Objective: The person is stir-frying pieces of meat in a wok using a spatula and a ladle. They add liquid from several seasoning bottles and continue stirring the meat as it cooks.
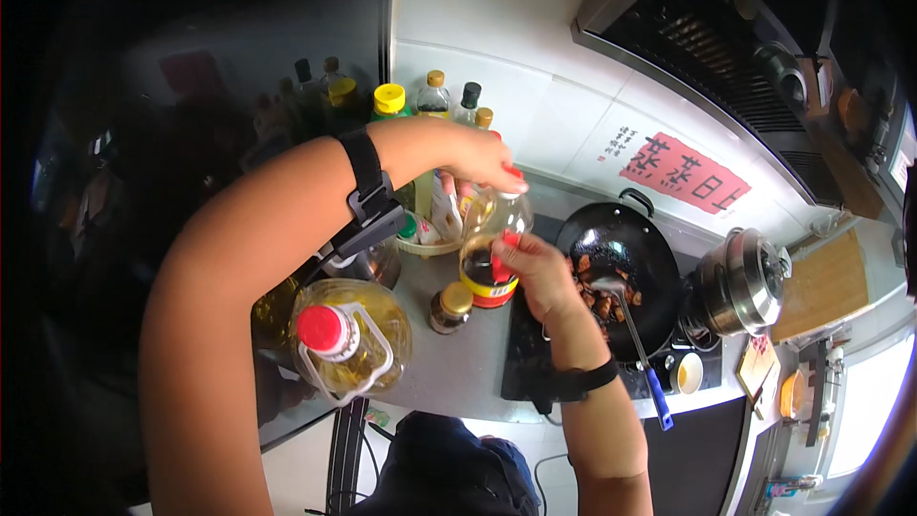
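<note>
A clear plastic jug (pixel 476 261) with dark liquid and a red-and-yellow label stands on the grey counter, left of the stove. My right hand (pixel 537 269) grips its red handle (pixel 506 258). Over the top of the jug, my left hand (pixel 481 158) has its fingers on a red cap (pixel 513 171), which they partly hide. Close in front of the jug is a small dark jar (pixel 451 309) with a gold lid. To the right, a black wok (pixel 655 258) holds browned meat pieces (pixel 602 304) and a metal spatula (pixel 630 322) with a blue handle.
A big cooking-oil jug (pixel 351 344) with a red cap stands near the counter's front left. Several bottles (pixel 433 93) line the back wall beside a shallow basket (pixel 430 249). Past the wok are a steel steamer pot (pixel 741 283) and a small bowl (pixel 688 373). A range hood (pixel 709 79) hangs above.
</note>
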A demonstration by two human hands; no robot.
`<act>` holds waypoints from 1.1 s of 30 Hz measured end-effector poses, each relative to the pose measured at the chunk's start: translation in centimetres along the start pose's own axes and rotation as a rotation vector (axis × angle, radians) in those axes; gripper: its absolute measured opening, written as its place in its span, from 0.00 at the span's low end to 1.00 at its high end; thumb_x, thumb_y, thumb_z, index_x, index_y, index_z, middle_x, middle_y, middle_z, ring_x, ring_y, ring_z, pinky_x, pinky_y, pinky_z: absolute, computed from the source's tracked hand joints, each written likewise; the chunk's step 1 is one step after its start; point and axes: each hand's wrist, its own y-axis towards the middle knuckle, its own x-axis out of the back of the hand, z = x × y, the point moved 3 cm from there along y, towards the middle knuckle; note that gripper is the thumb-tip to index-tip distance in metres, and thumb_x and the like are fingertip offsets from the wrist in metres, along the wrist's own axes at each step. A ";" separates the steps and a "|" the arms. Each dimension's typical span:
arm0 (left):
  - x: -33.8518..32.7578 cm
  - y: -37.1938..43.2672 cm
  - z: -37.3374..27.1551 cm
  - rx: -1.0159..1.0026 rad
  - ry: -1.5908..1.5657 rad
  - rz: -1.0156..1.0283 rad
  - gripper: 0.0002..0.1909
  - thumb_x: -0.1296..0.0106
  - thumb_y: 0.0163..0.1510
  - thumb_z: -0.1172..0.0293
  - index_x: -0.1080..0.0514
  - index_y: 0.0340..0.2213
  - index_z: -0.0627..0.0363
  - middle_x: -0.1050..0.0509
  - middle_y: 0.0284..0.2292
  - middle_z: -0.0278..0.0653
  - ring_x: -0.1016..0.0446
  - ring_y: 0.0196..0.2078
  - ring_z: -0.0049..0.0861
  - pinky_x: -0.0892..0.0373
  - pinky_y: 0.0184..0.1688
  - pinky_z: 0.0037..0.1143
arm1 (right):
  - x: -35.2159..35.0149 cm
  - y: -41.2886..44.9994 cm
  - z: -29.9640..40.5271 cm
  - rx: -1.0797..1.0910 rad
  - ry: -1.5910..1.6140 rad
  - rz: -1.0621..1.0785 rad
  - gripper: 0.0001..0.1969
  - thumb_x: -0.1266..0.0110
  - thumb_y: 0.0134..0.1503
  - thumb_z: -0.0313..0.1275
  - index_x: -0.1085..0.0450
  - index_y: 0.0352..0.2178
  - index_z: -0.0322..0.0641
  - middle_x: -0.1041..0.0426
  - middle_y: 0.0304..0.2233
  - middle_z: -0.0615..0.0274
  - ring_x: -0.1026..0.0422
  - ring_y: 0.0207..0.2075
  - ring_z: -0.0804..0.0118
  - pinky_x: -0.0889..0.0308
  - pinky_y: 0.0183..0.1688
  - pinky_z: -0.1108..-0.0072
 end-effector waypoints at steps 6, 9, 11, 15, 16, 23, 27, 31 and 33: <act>-0.1 -5.6 -8.0 -0.189 0.318 -0.451 0.30 0.56 0.50 0.43 0.29 0.29 0.65 0.29 0.22 0.43 0.32 0.17 0.26 0.34 0.18 0.25 | 0.2 -7.1 7.9 0.314 -0.457 -0.111 0.17 0.56 0.58 0.40 0.32 0.27 0.35 0.31 0.23 0.68 0.36 0.24 0.80 0.42 0.29 0.88; -0.4 -10.4 -12.7 -0.255 0.169 -0.483 0.28 0.56 0.51 0.46 0.30 0.24 0.65 0.33 0.18 0.38 0.37 0.13 0.22 0.38 0.13 0.22 | 1.0 -11.5 11.0 0.451 -0.485 -0.193 0.17 0.57 0.59 0.40 0.34 0.25 0.37 0.33 0.20 0.68 0.39 0.20 0.81 0.44 0.25 0.89; -1.2 -12.2 -14.6 -0.361 0.045 -0.466 0.26 0.56 0.52 0.48 0.30 0.21 0.64 0.37 0.15 0.34 0.39 0.11 0.17 0.41 0.11 0.19 | 1.1 -14.9 12.4 0.535 -0.530 -0.255 0.16 0.56 0.58 0.40 0.35 0.24 0.37 0.34 0.17 0.69 0.41 0.17 0.82 0.47 0.21 0.89; -3.9 -16.9 -18.8 -0.191 0.039 -0.464 0.15 0.55 0.45 0.61 0.32 0.14 0.59 0.38 0.10 0.38 0.40 0.10 0.25 0.44 0.14 0.25 | 1.3 -20.6 13.7 0.659 -0.599 -0.319 0.16 0.52 0.56 0.40 0.34 0.24 0.37 0.37 0.14 0.71 0.47 0.12 0.86 0.55 0.14 0.91; -4.6 -15.8 -19.5 -0.185 0.073 -0.476 0.15 0.55 0.45 0.61 0.32 0.14 0.59 0.37 0.10 0.40 0.40 0.10 0.26 0.45 0.15 0.26 | 2.6 -21.6 13.7 0.630 -0.621 -0.382 0.16 0.52 0.56 0.40 0.34 0.24 0.37 0.37 0.13 0.72 0.48 0.12 0.86 0.56 0.14 0.91; -10.0 -12.5 -23.6 -0.513 0.516 -0.805 0.08 0.49 0.37 0.73 0.27 0.23 0.64 0.27 0.22 0.48 0.27 0.26 0.36 0.31 0.27 0.29 | 6.8 -25.7 12.1 0.461 -0.701 -0.451 0.18 0.46 0.52 0.40 0.35 0.19 0.36 0.39 0.13 0.75 0.45 0.17 0.85 0.50 0.19 0.88; -12.4 -13.3 -26.7 -0.592 0.601 -0.891 0.12 0.48 0.41 0.70 0.30 0.30 0.61 0.27 0.28 0.47 0.27 0.31 0.37 0.31 0.32 0.30 | 11.8 -27.3 11.9 0.372 -0.720 -0.565 0.19 0.47 0.52 0.42 0.34 0.18 0.36 0.39 0.12 0.73 0.44 0.16 0.82 0.49 0.19 0.87; -13.8 -16.0 -26.3 -0.737 0.611 -0.992 0.17 0.48 0.45 0.66 0.32 0.38 0.59 0.29 0.32 0.44 0.28 0.34 0.37 0.32 0.35 0.30 | 16.1 -26.7 10.5 0.298 -0.996 -0.627 0.20 0.47 0.51 0.43 0.31 0.21 0.33 0.35 0.13 0.65 0.40 0.18 0.77 0.42 0.22 0.80; -13.7 -17.5 -23.6 -0.752 0.461 -0.980 0.18 0.47 0.44 0.67 0.32 0.38 0.59 0.30 0.30 0.42 0.30 0.30 0.32 0.34 0.31 0.28 | 17.6 -25.6 9.7 0.203 -1.090 -0.605 0.20 0.47 0.50 0.43 0.31 0.22 0.32 0.33 0.15 0.61 0.36 0.19 0.74 0.39 0.25 0.78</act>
